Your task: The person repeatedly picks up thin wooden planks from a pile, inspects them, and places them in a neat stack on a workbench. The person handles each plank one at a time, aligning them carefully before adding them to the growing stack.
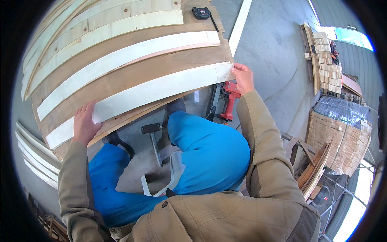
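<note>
A long white wooden board (161, 88) lies along the near edge of a brown plywood worktop (121, 82). My left hand (85, 123) is closed over it toward its left end, fingers on top, the thumb at the near edge. At the far right end of that board, my right hand (242, 78) grips the corner, with the fingertips curled at the end. Just beyond lies a second white board (129, 54), roughly parallel, with a pinkish strip along its near side. Below my right hand is a red nail gun (230, 103).
More pale boards (117, 30) lie at the back left, and a black tape measure (201, 13) at the far edge. A hammer (154, 142) stands on the floor by a white stool (175, 171). White strips (36, 155) lie left; wood stacks (338, 139) stand right.
</note>
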`<state>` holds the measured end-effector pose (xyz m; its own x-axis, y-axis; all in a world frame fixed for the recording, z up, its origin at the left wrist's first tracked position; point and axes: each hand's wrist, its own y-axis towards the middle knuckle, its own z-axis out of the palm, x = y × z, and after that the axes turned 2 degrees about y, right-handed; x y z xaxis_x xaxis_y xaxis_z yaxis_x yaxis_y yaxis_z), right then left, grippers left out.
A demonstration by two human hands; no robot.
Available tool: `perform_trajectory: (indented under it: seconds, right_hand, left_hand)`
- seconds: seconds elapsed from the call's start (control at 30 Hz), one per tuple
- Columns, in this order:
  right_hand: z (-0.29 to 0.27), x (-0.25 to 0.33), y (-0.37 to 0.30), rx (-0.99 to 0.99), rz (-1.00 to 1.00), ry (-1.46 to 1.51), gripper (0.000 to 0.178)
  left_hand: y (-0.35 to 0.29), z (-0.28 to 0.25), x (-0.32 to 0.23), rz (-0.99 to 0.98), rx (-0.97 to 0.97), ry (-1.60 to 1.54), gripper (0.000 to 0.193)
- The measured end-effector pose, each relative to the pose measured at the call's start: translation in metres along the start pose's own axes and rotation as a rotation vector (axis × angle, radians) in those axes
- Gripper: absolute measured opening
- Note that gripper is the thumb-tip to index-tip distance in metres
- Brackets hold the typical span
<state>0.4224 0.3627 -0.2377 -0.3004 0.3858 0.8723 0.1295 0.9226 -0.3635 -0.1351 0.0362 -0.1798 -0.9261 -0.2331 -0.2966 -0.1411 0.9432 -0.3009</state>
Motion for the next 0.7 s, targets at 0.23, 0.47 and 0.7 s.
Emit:
perform_trajectory:
  seconds: [0.23, 0.47, 0.7]
  right_hand:
    - [0.004, 0.009, -0.003, -0.027, -0.026, -0.022, 0.031]
    - [0.009, 0.017, -0.006, -0.037, -0.044, 0.002, 0.03]
    - [0.007, 0.018, -0.007, 0.021, -0.039, 0.067, 0.029]
  left_hand:
    - [0.0, 0.0, -0.004, 0.034, -0.06, -0.015, 0.082]
    - [-0.001, 0.001, -0.007, 0.048, -0.112, 0.011, 0.083]
    - [-0.006, 0.0, -0.007, 0.107, -0.185, 0.074, 0.079]
